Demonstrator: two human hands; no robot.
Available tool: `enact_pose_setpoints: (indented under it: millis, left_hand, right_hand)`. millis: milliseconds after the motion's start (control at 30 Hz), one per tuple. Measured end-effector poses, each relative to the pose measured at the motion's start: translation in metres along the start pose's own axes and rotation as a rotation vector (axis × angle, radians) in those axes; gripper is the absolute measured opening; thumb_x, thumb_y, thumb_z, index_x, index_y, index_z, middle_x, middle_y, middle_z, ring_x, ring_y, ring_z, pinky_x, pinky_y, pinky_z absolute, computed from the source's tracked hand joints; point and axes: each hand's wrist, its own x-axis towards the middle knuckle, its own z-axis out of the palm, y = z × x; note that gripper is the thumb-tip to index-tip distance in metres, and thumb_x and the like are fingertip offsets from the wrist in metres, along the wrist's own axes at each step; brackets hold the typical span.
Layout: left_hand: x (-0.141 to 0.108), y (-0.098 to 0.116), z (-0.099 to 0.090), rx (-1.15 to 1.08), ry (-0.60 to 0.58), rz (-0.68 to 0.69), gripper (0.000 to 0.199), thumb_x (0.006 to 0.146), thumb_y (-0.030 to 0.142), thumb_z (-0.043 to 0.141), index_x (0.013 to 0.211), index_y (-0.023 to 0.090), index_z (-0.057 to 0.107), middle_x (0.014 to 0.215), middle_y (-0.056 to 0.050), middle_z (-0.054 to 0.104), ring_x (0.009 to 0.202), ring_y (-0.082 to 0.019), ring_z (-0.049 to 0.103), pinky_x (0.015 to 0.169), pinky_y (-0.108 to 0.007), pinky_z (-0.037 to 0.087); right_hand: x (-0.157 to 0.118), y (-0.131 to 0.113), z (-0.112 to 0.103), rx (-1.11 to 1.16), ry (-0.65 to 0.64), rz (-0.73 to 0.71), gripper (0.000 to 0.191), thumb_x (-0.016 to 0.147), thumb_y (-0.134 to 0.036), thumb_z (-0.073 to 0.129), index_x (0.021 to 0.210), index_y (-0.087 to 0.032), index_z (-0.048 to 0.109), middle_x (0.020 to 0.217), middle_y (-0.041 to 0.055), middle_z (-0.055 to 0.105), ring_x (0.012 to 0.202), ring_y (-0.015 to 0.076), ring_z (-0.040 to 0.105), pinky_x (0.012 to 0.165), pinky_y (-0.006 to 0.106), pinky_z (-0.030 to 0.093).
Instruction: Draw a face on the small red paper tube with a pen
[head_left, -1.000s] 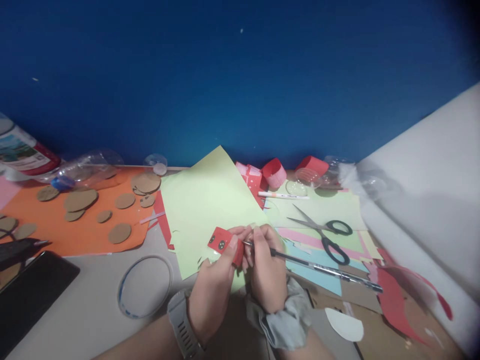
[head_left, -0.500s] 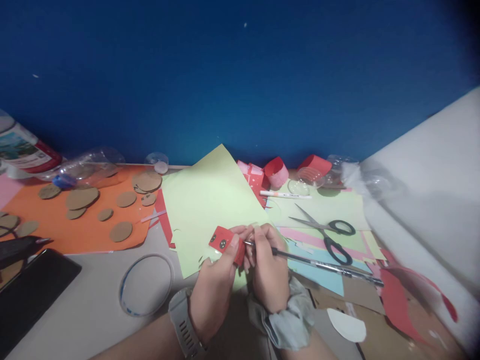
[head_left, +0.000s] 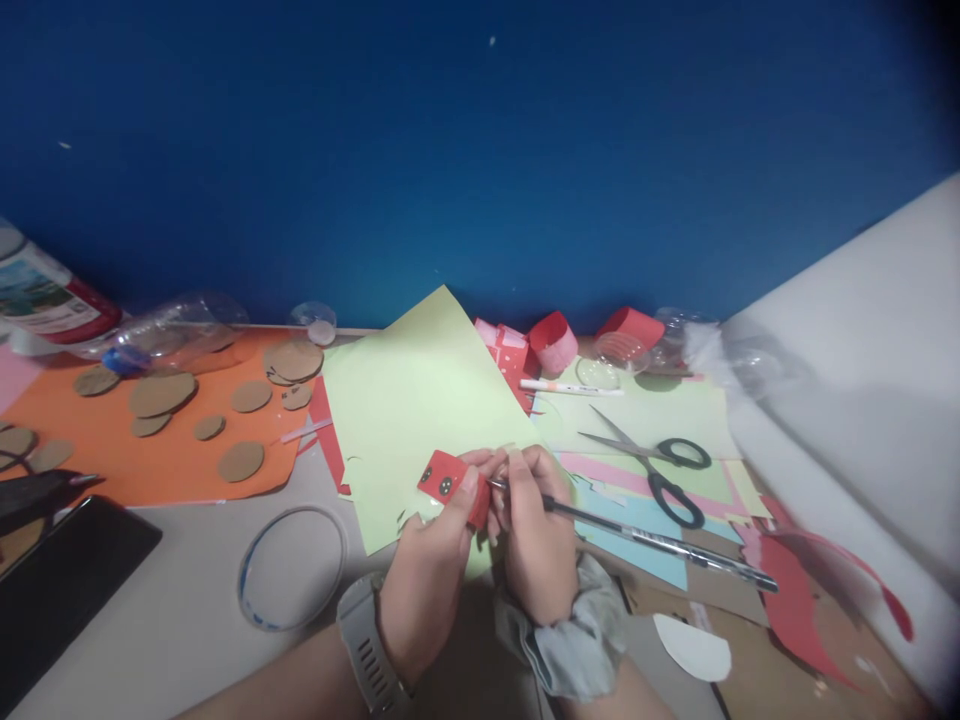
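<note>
Between the thumb and fingers of my left hand [head_left: 431, 570] is a small red paper piece [head_left: 448, 472] with two black eye-like marks drawn on it. My right hand [head_left: 541, 545] is closed around a slim black pen [head_left: 637, 532]. The pen's tip lies close to the red piece's right edge; whether it touches cannot be made out. Both hands are over the lower part of a pale green sheet [head_left: 420, 385], with their fingers nearly meeting.
Black-handled scissors [head_left: 651, 465] lie open on coloured paper at right. Cardboard discs [head_left: 241, 461] rest on an orange sheet [head_left: 180, 470] at left. A clear ring [head_left: 241, 585], a phone [head_left: 75, 600] and a black glue gun [head_left: 37, 490] are nearby. A blue wall [head_left: 480, 170] stands behind.
The pen's far end has swung slightly down and to the right. Both hands keep nearly the same place and grip.
</note>
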Motion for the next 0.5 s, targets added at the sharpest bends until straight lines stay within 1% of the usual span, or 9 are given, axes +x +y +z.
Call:
enact_pose_setpoints:
  millis: [67, 133, 200, 267, 400, 433, 500]
  left_hand:
    - [0.0017, -0.0045, -0.0012, -0.022, 0.002, -0.011, 0.026, 0.097, 0.052, 0.094, 0.097, 0.026, 0.093, 0.145, -0.014, 0.097, 0.185, -0.039, 0.053, 0.158, -0.053, 0.034]
    - [0.0028, -0.0081, -0.0034, -0.045, 0.005, -0.025, 0.025, 0.099, 0.052, 0.093, 0.097, 0.027, 0.093, 0.147, -0.013, 0.096, 0.181, -0.039, 0.059, 0.157, -0.053, 0.036]
    - [0.0033, -0.0098, -0.0051, -0.053, 0.009, -0.032, 0.025, 0.101, 0.052, 0.092, 0.098, 0.027, 0.094, 0.149, -0.013, 0.095, 0.176, -0.04, 0.066, 0.157, -0.054, 0.037]
    - [0.0036, -0.0092, -0.0053, -0.061, 0.008, -0.026, 0.028, 0.101, 0.053, 0.093, 0.1, 0.026, 0.095, 0.147, -0.012, 0.096, 0.172, -0.041, 0.07, 0.156, -0.055, 0.039]
    - [0.0046, -0.0066, -0.0031, -0.06, -0.021, -0.006, 0.026, 0.094, 0.052, 0.098, 0.097, 0.027, 0.096, 0.135, -0.009, 0.099, 0.175, -0.038, 0.067, 0.156, -0.048, 0.038]
    - [0.0051, -0.0073, -0.0033, -0.058, -0.025, -0.005, 0.025, 0.095, 0.052, 0.098, 0.097, 0.027, 0.096, 0.135, -0.009, 0.1, 0.174, -0.038, 0.068, 0.156, -0.048, 0.038]
    - [0.0061, -0.0108, -0.0052, -0.057, -0.032, -0.003, 0.028, 0.102, 0.053, 0.092, 0.103, 0.026, 0.097, 0.14, -0.01, 0.098, 0.168, -0.039, 0.074, 0.155, -0.051, 0.041]
  right_hand:
    - [0.0002, 0.0005, -0.0007, 0.005, -0.003, 0.015, 0.067, 0.099, -0.078, 0.089, 0.069, -0.03, 0.053, 0.051, -0.0081, 0.051, 0.042, 0.0125, 0.042, 0.039, 0.024, 0.036]
    - [0.0006, 0.0012, -0.0022, -0.012, -0.009, 0.004, 0.068, 0.098, -0.078, 0.09, 0.069, -0.03, 0.052, 0.05, -0.0086, 0.049, 0.042, 0.012, 0.041, 0.04, 0.024, 0.035]
    - [0.001, 0.0018, -0.0037, -0.022, -0.021, -0.004, 0.069, 0.096, -0.079, 0.091, 0.068, -0.03, 0.051, 0.05, -0.0092, 0.048, 0.041, 0.0114, 0.04, 0.039, 0.024, 0.034]
    - [0.0013, 0.0023, -0.0043, -0.025, -0.03, -0.006, 0.069, 0.097, -0.081, 0.09, 0.069, -0.03, 0.052, 0.05, -0.0098, 0.047, 0.04, 0.0116, 0.039, 0.039, 0.024, 0.034]
    - [0.0009, 0.0032, -0.004, -0.026, -0.019, -0.004, 0.07, 0.1, -0.084, 0.086, 0.071, -0.03, 0.051, 0.05, -0.0101, 0.047, 0.04, 0.0122, 0.04, 0.039, 0.025, 0.034]
    - [0.0007, 0.0033, -0.004, -0.025, -0.015, -0.003, 0.071, 0.1, -0.084, 0.086, 0.071, -0.03, 0.051, 0.05, -0.0099, 0.048, 0.04, 0.0121, 0.04, 0.039, 0.025, 0.034]
    - [0.0002, 0.0033, -0.0043, -0.028, -0.011, 0.001, 0.072, 0.099, -0.085, 0.087, 0.071, -0.03, 0.05, 0.051, -0.0092, 0.05, 0.041, 0.0121, 0.041, 0.04, 0.024, 0.034]
